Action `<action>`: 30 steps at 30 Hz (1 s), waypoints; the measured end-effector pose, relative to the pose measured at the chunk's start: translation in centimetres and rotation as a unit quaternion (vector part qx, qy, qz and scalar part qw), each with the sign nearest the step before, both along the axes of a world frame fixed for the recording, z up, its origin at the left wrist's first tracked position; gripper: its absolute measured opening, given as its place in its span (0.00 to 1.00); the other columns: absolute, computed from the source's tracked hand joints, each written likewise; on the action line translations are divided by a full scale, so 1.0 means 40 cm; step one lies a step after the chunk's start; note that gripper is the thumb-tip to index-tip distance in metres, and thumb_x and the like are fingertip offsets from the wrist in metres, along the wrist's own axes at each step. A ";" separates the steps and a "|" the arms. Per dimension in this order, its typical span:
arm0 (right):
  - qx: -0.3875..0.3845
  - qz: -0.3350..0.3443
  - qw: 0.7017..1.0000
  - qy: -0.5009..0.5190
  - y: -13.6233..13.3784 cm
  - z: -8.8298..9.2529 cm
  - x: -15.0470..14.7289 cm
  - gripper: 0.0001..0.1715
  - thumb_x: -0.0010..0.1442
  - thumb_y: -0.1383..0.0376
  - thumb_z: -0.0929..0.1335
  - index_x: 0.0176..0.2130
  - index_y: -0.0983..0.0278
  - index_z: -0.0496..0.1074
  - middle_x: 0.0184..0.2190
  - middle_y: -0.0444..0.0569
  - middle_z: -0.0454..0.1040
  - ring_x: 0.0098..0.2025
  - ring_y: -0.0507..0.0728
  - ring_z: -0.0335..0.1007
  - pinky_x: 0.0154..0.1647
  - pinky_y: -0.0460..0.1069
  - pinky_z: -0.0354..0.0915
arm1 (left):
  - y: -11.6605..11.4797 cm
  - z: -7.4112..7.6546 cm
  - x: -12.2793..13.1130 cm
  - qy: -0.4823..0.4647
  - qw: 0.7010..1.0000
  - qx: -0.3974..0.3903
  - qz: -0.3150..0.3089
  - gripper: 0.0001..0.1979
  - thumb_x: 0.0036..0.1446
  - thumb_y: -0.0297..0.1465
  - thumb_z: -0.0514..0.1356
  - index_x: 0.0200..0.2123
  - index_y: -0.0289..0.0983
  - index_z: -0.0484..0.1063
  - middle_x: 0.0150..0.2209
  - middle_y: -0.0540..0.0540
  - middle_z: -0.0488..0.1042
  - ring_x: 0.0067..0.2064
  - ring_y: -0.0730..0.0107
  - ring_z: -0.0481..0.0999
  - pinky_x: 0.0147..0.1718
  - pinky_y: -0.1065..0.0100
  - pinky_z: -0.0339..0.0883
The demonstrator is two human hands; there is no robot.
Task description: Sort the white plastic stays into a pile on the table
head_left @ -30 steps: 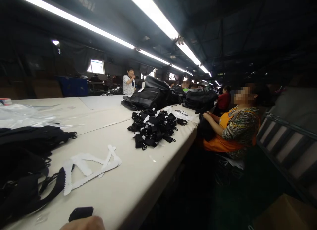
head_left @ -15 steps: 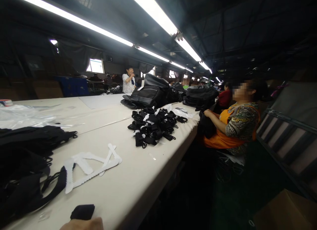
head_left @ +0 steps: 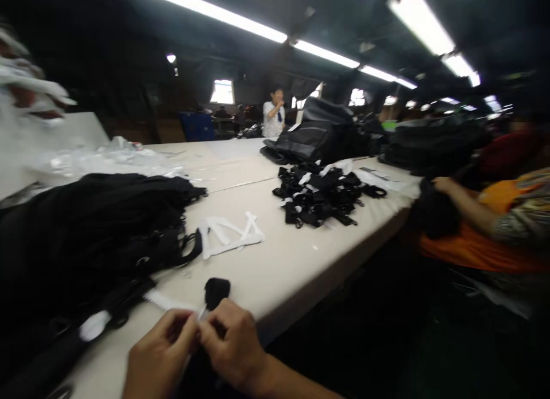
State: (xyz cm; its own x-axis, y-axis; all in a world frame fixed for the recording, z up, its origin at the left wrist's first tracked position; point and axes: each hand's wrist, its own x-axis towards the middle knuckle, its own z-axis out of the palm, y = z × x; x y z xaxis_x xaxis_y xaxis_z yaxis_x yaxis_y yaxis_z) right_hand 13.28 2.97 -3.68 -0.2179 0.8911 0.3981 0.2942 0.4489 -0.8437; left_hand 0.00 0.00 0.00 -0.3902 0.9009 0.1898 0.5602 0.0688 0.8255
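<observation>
My left hand (head_left: 161,353) and my right hand (head_left: 234,344) meet at the table's near edge, fingertips pinched close together. A white strip (head_left: 165,300) with a toothed edge runs up to the left fingertips, and a bit of white shows between the hands. Just past my right fingers a rolled black strap (head_left: 217,292) sticks up. More black webbing hangs below both hands, partly hidden by them. Farther along the table lie loose white toothed strips (head_left: 232,235). To the left is a heap of black straps (head_left: 107,215) with hooks.
A pile of bundled black straps (head_left: 320,195) lies mid-table, with black bags (head_left: 318,129) behind it. Clear plastic (head_left: 107,158) covers the left back. A co-worker in an orange apron (head_left: 476,253) sits at right; another person (head_left: 274,117) stands at the far side.
The view has swung left, so things appear farther right. Both hands now show with fingertips together; before, only one hand with a black roll was seen at the bottom.
</observation>
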 end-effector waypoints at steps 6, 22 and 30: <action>-0.174 0.111 0.977 0.057 0.013 0.026 0.047 0.26 0.67 0.47 0.60 0.28 0.63 0.64 0.22 0.41 0.65 0.26 0.51 0.60 0.26 0.46 0.55 | -0.037 -0.028 0.114 -0.159 0.987 0.038 0.012 0.15 0.59 0.45 0.60 0.34 0.39 0.71 0.28 0.49 0.75 0.30 0.67 0.75 0.29 0.71 0.68; 0.002 0.051 0.996 -0.071 0.042 0.023 0.088 0.23 0.69 0.56 0.61 0.25 0.63 0.61 0.22 0.43 0.63 0.26 0.51 0.58 0.32 0.48 0.52 | -0.060 0.007 0.122 -0.526 0.848 0.063 -0.011 0.13 0.53 0.36 0.68 0.32 0.36 0.67 0.21 0.54 0.66 0.21 0.81 0.64 0.17 0.81 0.52; -0.272 0.194 0.902 0.273 0.059 0.056 0.132 0.27 0.60 0.46 0.69 0.47 0.62 0.63 0.23 0.39 0.67 0.23 0.49 0.60 0.24 0.44 0.56 | -0.010 0.030 0.166 -0.578 0.814 0.010 -0.049 0.18 0.43 0.38 0.74 0.31 0.38 0.70 0.21 0.55 0.63 0.21 0.80 0.62 0.17 0.80 0.55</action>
